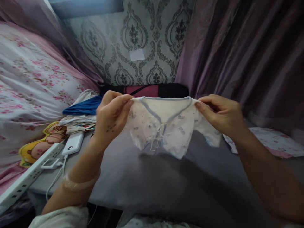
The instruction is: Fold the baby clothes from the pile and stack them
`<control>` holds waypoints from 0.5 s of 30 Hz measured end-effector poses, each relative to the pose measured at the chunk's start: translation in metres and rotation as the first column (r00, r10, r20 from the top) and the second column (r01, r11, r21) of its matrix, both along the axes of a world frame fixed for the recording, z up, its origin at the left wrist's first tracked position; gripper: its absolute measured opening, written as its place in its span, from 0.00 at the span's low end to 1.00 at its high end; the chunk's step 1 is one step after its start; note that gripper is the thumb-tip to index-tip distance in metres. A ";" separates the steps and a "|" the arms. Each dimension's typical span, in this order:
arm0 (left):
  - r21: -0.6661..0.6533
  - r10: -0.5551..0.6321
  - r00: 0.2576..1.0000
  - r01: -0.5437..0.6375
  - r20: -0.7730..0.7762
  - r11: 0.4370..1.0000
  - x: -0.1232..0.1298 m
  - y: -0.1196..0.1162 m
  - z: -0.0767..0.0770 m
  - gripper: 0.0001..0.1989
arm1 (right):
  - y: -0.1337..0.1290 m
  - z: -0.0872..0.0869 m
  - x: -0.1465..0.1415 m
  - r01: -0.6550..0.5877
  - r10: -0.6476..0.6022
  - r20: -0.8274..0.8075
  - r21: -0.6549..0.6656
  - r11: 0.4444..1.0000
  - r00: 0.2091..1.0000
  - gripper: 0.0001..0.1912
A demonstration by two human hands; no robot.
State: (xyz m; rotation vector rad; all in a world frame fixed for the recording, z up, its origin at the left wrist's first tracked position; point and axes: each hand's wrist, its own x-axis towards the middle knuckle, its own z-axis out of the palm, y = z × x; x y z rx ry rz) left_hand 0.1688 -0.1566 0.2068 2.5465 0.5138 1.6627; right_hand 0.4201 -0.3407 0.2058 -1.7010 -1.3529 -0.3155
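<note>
A small white baby top [177,136] with light blue trim, a faint print and tied strings at the front hangs stretched between my hands above a grey surface [133,183]. My left hand [114,115] pinches its left shoulder between thumb and fingers. At the other shoulder, my right hand [219,114] grips the fabric the same way. One sleeve with a blue cuff dangles below my right hand; the other sleeve is mostly hidden behind my left hand.
Left: folded clothes [78,120], a blue cloth [83,106], a white power bank [73,143] with a cable, a power strip [26,180] and a yellow cartoon item [51,137]. Right: a floral cloth [273,137]. Behind: a black and pink bag [144,91] and curtains [228,47].
</note>
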 end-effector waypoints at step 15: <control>-0.445 -0.217 0.869 -0.004 -0.444 0.896 0.019 0.048 -0.075 0.13 | 0.028 -0.072 0.033 -0.223 0.102 -0.305 -0.396 0.891 0.947 0.17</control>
